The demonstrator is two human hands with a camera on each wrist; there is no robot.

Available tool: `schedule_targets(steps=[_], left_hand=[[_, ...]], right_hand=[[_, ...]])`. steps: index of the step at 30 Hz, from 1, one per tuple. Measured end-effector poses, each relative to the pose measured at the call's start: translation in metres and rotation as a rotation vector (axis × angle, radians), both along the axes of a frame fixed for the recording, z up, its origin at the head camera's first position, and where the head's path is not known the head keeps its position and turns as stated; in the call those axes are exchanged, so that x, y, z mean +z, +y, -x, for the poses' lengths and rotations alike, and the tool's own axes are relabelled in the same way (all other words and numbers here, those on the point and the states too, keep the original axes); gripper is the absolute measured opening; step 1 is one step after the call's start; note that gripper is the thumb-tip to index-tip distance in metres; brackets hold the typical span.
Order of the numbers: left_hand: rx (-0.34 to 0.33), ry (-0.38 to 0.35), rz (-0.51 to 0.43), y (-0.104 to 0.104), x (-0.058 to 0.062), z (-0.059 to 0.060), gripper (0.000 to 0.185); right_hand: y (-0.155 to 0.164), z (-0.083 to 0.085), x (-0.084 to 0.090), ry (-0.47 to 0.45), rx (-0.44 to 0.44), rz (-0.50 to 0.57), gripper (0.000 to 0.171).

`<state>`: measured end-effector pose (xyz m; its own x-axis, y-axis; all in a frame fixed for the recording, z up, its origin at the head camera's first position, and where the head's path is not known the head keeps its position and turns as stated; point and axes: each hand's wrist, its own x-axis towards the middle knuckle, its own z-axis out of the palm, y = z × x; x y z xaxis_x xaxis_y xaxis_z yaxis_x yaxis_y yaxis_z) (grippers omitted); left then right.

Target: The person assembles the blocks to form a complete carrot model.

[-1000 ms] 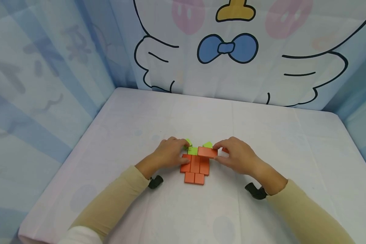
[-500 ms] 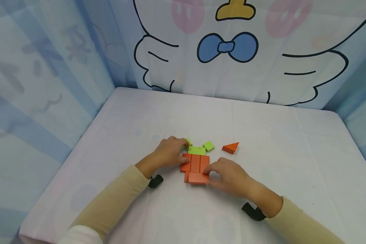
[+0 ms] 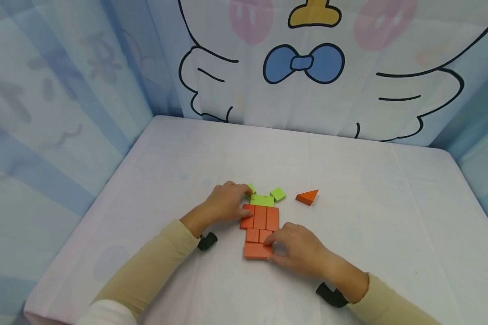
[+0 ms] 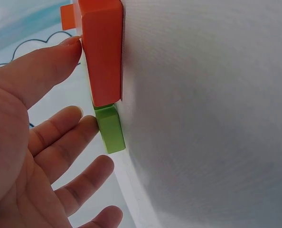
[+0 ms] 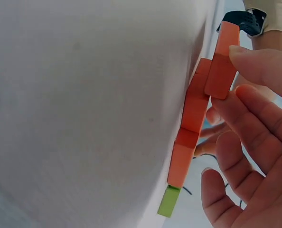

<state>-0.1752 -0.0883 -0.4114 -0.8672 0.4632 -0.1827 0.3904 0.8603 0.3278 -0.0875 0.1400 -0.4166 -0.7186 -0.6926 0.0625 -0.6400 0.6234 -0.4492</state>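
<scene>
My right hand (image 3: 298, 250) pinches a long orange block (image 3: 256, 251) between thumb and fingertips, at the front end of a flat block figure. In the right wrist view that orange block (image 5: 222, 59) looks raised above the others. Two short orange blocks (image 3: 252, 235) lie just behind it, then three longer orange blocks (image 3: 260, 217) side by side, then a green block (image 3: 262, 201). My left hand (image 3: 225, 203) rests at the figure's left; its thumb touches an orange block (image 4: 103, 57) and its fairly straight fingers touch a green block (image 4: 111, 129).
A small green block (image 3: 278, 194) sits at the figure's back right corner. Farther right lies an orange triangular block (image 3: 307, 197). The white-covered table (image 3: 374, 198) meets a printed cloth backdrop (image 3: 244, 90) at the back, with a blue cloth at each side.
My right hand has carried the long orange block from the back of the figure to its front end, uncovering the green block and the triangular one. The left hand stays in place.
</scene>
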Motion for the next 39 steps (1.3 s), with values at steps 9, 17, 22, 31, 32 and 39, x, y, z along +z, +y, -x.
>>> schedule_targets(steps=[9, 17, 22, 31, 32, 39], left_hand=[[-0.001, 0.002, 0.002, 0.0004, 0.0005, -0.0011, 0.053], [-0.001, 0.005, 0.001, 0.0000, -0.0001, -0.0014, 0.053], [-0.002, 0.003, -0.002, -0.0003, 0.0004, -0.0018, 0.053], [-0.005, 0.003, -0.001, -0.0001, 0.0007, -0.0013, 0.054], [-0.005, 0.003, -0.001, -0.0002, 0.0006, -0.0013, 0.054], [0.001, -0.002, -0.009, -0.0002, 0.0001, -0.0008, 0.054]], right_hand=[[-0.0032, -0.0022, -0.0023, 0.112, -0.014, -0.026, 0.021], [-0.0058, -0.0050, -0.0020, 0.172, -0.013, -0.059, 0.021], [-0.0063, -0.0072, 0.0000, 0.192, -0.018, -0.081, 0.022], [-0.0055, -0.0058, 0.0002, 0.169, -0.023, -0.098, 0.028], [-0.0055, -0.0055, 0.0004, 0.160, -0.024, -0.097, 0.029], [-0.0077, -0.0020, 0.0035, 0.089, -0.028, -0.134, 0.037]])
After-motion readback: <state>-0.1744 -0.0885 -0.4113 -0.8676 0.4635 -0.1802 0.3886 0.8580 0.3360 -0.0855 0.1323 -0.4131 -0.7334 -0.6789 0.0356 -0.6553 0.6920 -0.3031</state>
